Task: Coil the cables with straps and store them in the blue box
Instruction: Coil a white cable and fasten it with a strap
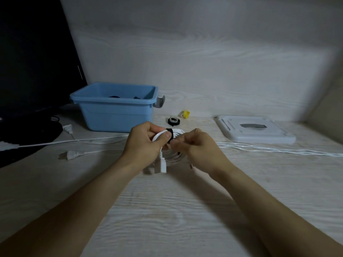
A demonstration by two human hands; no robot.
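**What I can't make out**

My right hand [196,145] hides much of the white coil [174,154]. Dark items in the blue box [115,112] sit mostly behind its rim. The loose white cable [278,150] runs off the right edge.

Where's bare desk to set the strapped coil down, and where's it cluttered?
Free: the near desk between the forearms, and the strip right of the right hand, below the long white cables. Crowded: ahead of the hands, between the blue box and white lid, lie a black strap roll and yellow piece; left has plugs and cable.
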